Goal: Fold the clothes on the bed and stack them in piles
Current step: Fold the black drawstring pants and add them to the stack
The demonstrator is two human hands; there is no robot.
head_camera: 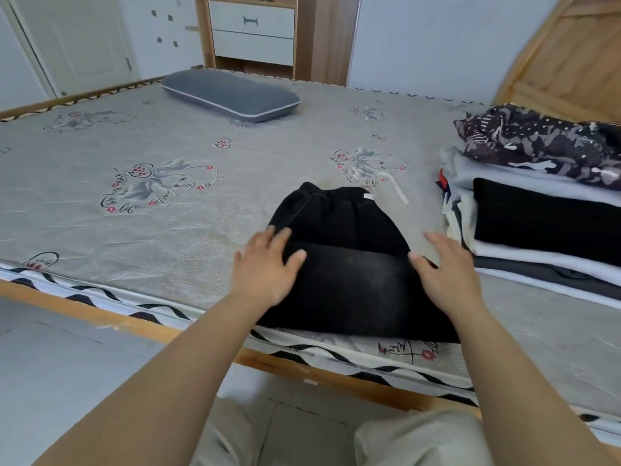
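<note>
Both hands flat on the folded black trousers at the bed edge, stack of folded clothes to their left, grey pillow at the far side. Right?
Not quite: in the head view the stack of folded clothes lies to the right of the folded black trousers. The rest holds: left hand and right hand open on them, grey pillow far side.

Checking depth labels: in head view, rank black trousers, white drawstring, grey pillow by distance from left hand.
1. Black trousers: under the left hand, touching.
2. White drawstring: beyond the waistband, up and right.
3. Grey pillow: far edge of the bed.
</note>
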